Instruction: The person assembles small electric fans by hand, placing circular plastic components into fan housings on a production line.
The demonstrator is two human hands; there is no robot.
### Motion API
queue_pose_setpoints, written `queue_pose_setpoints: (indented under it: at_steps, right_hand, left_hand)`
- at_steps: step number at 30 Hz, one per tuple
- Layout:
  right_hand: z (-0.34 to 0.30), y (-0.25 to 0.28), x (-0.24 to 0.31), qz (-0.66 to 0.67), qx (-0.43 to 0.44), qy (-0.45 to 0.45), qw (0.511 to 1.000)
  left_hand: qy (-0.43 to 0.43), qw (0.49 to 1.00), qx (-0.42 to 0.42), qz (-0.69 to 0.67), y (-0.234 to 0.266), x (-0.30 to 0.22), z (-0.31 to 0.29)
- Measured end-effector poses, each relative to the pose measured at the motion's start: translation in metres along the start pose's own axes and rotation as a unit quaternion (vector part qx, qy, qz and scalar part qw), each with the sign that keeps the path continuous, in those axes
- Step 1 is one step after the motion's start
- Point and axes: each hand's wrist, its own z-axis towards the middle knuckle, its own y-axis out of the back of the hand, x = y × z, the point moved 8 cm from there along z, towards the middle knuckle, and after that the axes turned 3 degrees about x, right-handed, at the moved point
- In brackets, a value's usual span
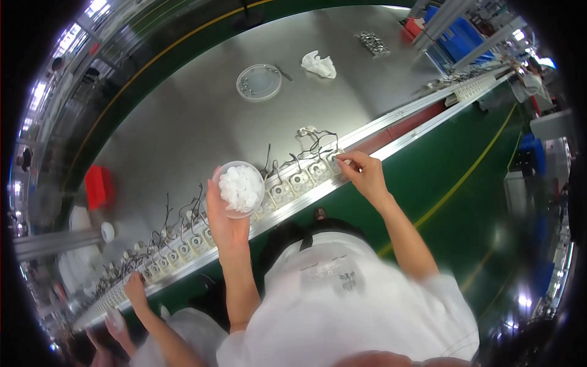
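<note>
On my feed, the metal tabletop bears a dish, a white wad and, toward its far right corner, metal bits; a rail with wired parts lines its near edge.

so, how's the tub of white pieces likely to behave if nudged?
The tub would likely spill white pieces if tilted, since they lie loose in its open top. Its thin, translucent rim suggests light plastic, so it may flex slightly when squeezed.

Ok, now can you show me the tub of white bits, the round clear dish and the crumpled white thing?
Tub of white bits [239,215]: head view, on its near rim.
Round clear dish [262,79]: head view, on its bare bottom.
Crumpled white thing [318,65]: head view, on its middle.
</note>
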Motion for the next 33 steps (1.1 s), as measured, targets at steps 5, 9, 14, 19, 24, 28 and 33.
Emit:
queue_pose_setpoints:
  at_steps: [5, 9, 14, 19, 24, 28, 33]
  right_hand:
    - [0.0, -0.038, 0.015, -0.051, 0.068, 0.091, 0.992]
    - [-0.006, -0.065, 0.029, -0.067, 0.108, 0.148, 0.981]
    - [-0.013, -0.079, 0.038, -0.12, 0.1, 0.214, 0.964]
    - [-0.013, -0.083, 0.035, -0.147, 0.08, 0.211, 0.963]
    - [-0.015, -0.083, 0.037, -0.152, 0.051, 0.196, 0.967]
    - [-0.019, -0.082, 0.035, -0.161, 0.038, 0.187, 0.968]
    - [-0.032, -0.085, 0.051, -0.228, 0.0, 0.304, 0.925]
  left_hand:
    - [-0.02, 0.999, -0.026, -0.026, 0.014, -0.005, -0.004]
    - [-0.038, 0.998, -0.05, -0.033, 0.023, -0.014, -0.009]
    - [-0.054, 0.996, -0.048, -0.043, 0.033, -0.021, -0.015]
    - [-0.045, 0.996, -0.058, -0.042, 0.039, -0.02, -0.014]
    - [-0.042, 0.997, -0.057, -0.045, 0.043, -0.02, -0.017]
    - [-0.033, 0.997, -0.062, -0.043, 0.045, -0.015, -0.018]
    - [-0.017, 0.998, -0.02, -0.052, 0.043, -0.018, -0.019]
